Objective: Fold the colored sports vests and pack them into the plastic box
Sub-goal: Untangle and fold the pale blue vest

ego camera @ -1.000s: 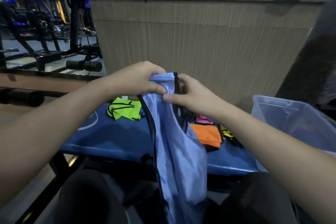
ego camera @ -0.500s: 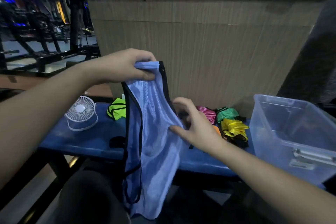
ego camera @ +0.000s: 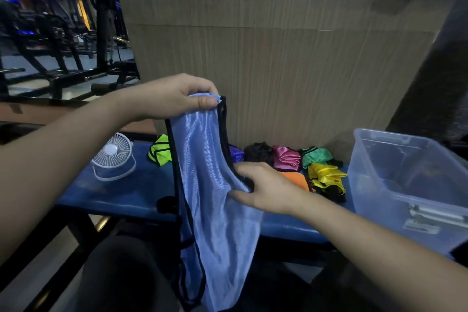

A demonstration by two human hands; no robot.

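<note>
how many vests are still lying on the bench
7, maybe more hidden: neon green vest left of the held blue vest; purple, black, pink, green, orange, yellow to its right.

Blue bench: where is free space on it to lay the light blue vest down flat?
The blue bench is bare between the white fan and the hanging light blue vest, in front of the neon green vest. It is crowded between the vest and plastic box, where coloured vests lie.

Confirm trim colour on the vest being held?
Black trim on the light blue vest; head view shows it best.
</note>
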